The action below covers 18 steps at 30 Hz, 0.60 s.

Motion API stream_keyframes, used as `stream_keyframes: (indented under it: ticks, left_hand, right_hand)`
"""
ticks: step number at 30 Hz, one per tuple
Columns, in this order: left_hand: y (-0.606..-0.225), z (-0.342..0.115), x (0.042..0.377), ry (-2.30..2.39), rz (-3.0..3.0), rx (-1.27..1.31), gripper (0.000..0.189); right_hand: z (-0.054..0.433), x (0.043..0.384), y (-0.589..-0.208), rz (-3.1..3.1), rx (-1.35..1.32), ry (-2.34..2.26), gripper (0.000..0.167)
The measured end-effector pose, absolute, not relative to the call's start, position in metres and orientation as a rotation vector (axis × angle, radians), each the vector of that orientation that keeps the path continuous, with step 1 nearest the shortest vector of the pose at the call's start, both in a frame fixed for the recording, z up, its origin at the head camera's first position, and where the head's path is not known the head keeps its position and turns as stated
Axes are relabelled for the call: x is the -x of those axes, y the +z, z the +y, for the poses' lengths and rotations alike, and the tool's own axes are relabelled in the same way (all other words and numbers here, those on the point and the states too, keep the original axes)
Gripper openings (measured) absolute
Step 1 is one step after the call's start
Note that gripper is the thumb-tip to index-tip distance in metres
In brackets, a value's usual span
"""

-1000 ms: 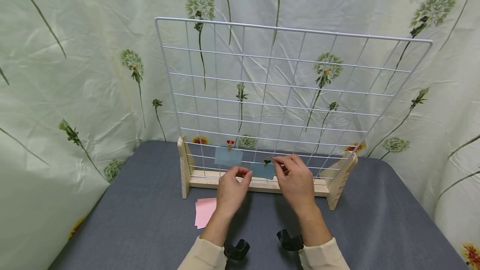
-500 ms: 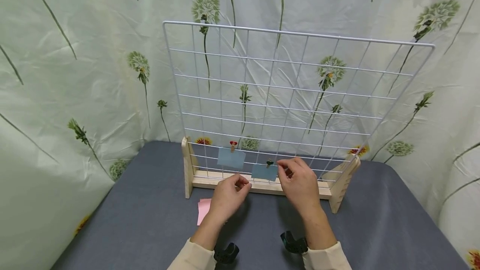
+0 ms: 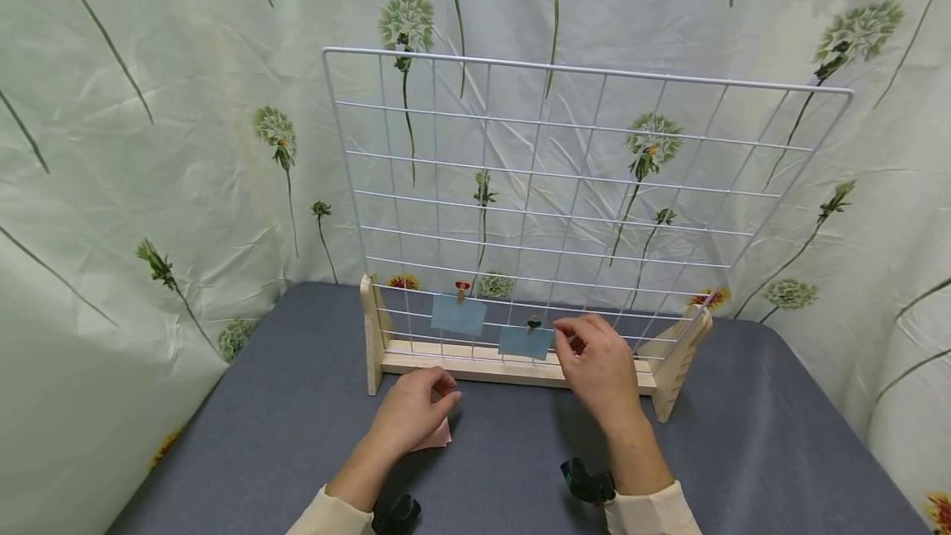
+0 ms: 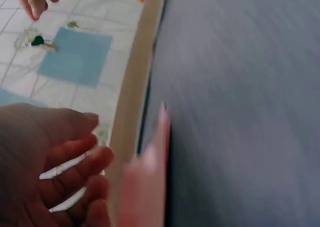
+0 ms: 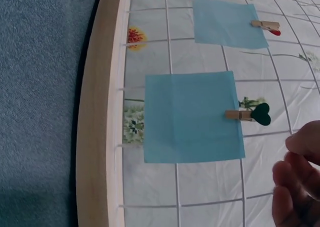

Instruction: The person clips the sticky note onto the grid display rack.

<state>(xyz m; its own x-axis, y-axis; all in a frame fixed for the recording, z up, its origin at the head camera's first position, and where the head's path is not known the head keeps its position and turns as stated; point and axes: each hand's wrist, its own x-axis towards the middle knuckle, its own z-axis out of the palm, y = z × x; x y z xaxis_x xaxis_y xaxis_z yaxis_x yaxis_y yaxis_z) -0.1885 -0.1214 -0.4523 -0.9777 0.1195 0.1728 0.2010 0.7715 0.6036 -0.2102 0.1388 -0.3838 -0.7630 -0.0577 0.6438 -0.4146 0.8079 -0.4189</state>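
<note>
Two light-blue paper notes hang on a white wire grid (image 3: 605, 72). A small wooden clothespin with a red heart (image 5: 267, 25) fastens the upper-left note (image 3: 457, 317). The lower-right note (image 3: 524, 343) is fastened by a clothespin with a dark green heart (image 5: 240, 115). My right hand (image 3: 600, 366), fingers loosely bent and holding nothing, is beside the right edge of the lower note. My left hand (image 3: 412, 413) reaches over the pink paper notes (image 3: 440, 436) on the table, partly hiding them. Its fingers are relaxed, with nothing between them.
The grid stands in a wooden base (image 3: 475, 368) with upright side supports (image 3: 679, 366). A dark grey cloth (image 3: 245, 444) covers the table. Behind hangs a pale curtain (image 3: 186, 40) printed with dandelions. Each wrist wears a black band (image 3: 587, 484).
My left hand has drawn away from the lower blue note, down and left over the pink notes. My right hand has moved slightly right, away from that note's edge.
</note>
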Motion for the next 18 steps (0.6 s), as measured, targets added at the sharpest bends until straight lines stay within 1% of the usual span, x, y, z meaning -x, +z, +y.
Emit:
stream_keyframes:
  ticks: [10, 18]
  left_hand:
    - [-0.446, -0.165, 0.181, -0.91, -2.891, 0.254, 0.012]
    - [-0.437, -0.175, 0.178, -0.916, -3.021, 0.262, 0.026]
  right_hand:
    - [0.149, 0.206, -0.379, -2.634, -0.385, 0.678, 0.003]
    - [0.151, 0.205, -0.381, -2.787, -0.394, 0.649, 0.006]
